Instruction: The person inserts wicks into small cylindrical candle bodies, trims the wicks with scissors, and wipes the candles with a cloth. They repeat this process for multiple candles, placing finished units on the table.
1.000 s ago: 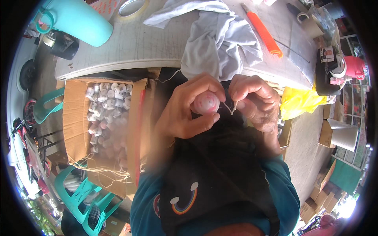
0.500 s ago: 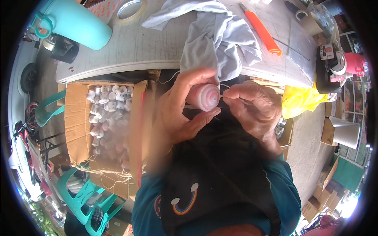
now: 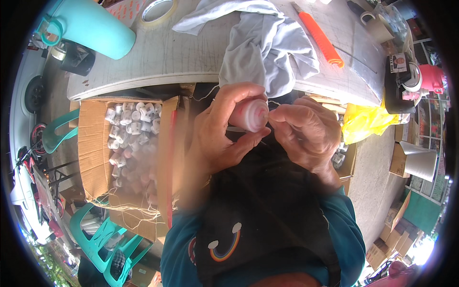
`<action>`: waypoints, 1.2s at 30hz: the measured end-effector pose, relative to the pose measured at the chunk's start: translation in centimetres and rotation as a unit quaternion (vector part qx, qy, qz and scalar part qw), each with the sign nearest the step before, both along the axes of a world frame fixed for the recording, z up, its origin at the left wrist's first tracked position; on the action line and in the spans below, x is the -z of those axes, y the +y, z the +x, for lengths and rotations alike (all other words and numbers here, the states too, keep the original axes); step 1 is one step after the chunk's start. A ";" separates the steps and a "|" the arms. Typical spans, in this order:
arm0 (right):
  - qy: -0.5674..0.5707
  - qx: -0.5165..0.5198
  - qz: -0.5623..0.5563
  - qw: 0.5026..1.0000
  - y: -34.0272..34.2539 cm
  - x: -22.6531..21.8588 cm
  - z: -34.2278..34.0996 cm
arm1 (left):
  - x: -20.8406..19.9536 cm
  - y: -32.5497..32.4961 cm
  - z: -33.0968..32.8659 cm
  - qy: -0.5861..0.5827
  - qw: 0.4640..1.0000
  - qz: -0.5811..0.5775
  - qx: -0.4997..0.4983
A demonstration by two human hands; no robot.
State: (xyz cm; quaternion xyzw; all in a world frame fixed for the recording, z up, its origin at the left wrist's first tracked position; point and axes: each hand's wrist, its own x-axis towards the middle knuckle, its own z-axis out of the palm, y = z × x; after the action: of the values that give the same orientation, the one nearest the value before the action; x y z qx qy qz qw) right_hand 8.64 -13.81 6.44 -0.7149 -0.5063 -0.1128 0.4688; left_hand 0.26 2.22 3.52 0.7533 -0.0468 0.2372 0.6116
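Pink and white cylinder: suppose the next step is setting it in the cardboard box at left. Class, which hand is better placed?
Probably the left hand: it holds the cylinder and is nearer the cardboard box. The right hand is at the cylinder's pale end, farther away.

The pinkish piece [image 3: 252, 116] looks smooth (faintly glossy), the open box [image 3: 93, 153] matt cardboard.

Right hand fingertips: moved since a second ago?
Yes: the right hand now has its fingertips further left, nearer the cardboard box, close beside the pink-and-white cylinder.
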 end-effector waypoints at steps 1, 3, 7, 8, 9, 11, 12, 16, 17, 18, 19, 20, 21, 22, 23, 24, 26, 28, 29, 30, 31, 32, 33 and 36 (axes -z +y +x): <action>-0.015 0.002 0.001 1.000 0.0 0.0 0.0 | 0.0 0.0 0.0 0.000 1.000 0.001 -0.001; -0.031 0.007 -0.001 1.000 0.0 0.1 0.1 | 0.1 0.0 0.0 -0.001 1.000 0.004 -0.004; -0.055 0.008 0.001 0.998 0.1 0.3 0.2 | 0.1 0.1 -0.1 0.002 1.000 -0.003 0.003; -0.055 0.007 0.002 0.998 0.1 0.3 0.2 | 0.1 0.1 -0.1 0.003 1.000 -0.005 0.004; -0.054 0.005 0.003 0.999 0.1 0.3 0.2 | 0.1 0.1 -0.1 0.005 1.000 -0.006 0.004; -0.060 0.004 -0.002 0.998 0.1 0.3 0.2 | 0.1 0.1 0.0 0.001 1.000 0.004 -0.001; -0.059 0.004 -0.004 0.998 0.0 0.3 0.2 | 0.1 0.1 0.0 0.000 1.000 0.009 -0.003; -0.065 0.012 -0.008 0.998 0.1 0.2 0.1 | 0.1 0.1 0.0 -0.001 1.000 0.023 -0.014; -0.065 0.015 -0.009 0.998 0.1 0.1 0.1 | 0.1 0.1 0.0 -0.004 1.000 0.025 -0.013; -0.064 0.017 -0.012 0.998 0.1 0.1 0.1 | 0.1 0.1 0.0 -0.003 1.000 0.028 -0.014; -0.067 0.020 -0.009 0.998 0.2 0.2 0.1 | 0.2 0.1 0.0 -0.007 1.000 0.027 -0.011; -0.067 0.021 -0.007 0.997 0.2 0.2 0.1 | 0.2 0.1 0.0 -0.007 1.000 0.026 -0.009; -0.065 0.022 -0.008 0.998 0.2 0.2 0.1 | 0.3 0.1 0.1 -0.007 1.000 0.026 -0.007; -0.063 0.020 -0.007 0.998 0.2 0.2 0.1 | 0.3 0.1 0.1 -0.009 1.000 0.023 -0.005; -0.059 0.018 -0.009 0.998 0.1 0.2 0.1 | 0.3 0.1 0.2 -0.011 1.000 0.020 -0.004; -0.052 0.014 -0.010 0.999 0.1 0.2 0.1 | 0.3 0.1 0.2 -0.014 1.000 0.022 -0.002; -0.050 0.011 -0.019 0.999 0.0 0.2 0.1 | 0.2 0.1 0.2 -0.011 1.000 0.023 -0.003; -0.044 0.009 -0.021 0.999 0.0 0.0 0.1 | 0.1 0.1 0.1 -0.014 0.999 0.032 -0.002; -0.039 0.009 -0.019 0.999 0.0 0.0 0.1 | 0.1 0.1 0.1 -0.017 0.999 0.038 0.000; -0.035 0.010 -0.017 0.999 0.1 -0.1 0.0 | 0.1 0.2 0.1 -0.020 0.999 0.043 0.002; -0.039 0.011 -0.027 0.999 0.0 -0.2 0.0 | 0.1 0.3 0.2 -0.020 0.998 0.051 0.003; -0.042 0.012 -0.036 0.998 0.1 -0.3 0.0 | 0.1 0.4 0.2 -0.021 0.998 0.059 0.004; -0.047 0.015 -0.025 0.998 0.1 -0.3 0.0 | 0.1 0.4 0.2 -0.020 0.997 0.073 0.007; -0.033 0.014 -0.021 0.999 0.2 -0.3 -0.1 | 0.0 0.6 0.0 -0.018 0.992 0.118 0.029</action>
State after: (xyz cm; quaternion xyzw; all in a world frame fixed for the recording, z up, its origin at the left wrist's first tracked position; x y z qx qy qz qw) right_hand 8.55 -13.60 6.73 -0.7277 -0.5133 -0.1325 0.4353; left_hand 0.23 2.85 3.52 0.8139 -0.1077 0.2259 0.5243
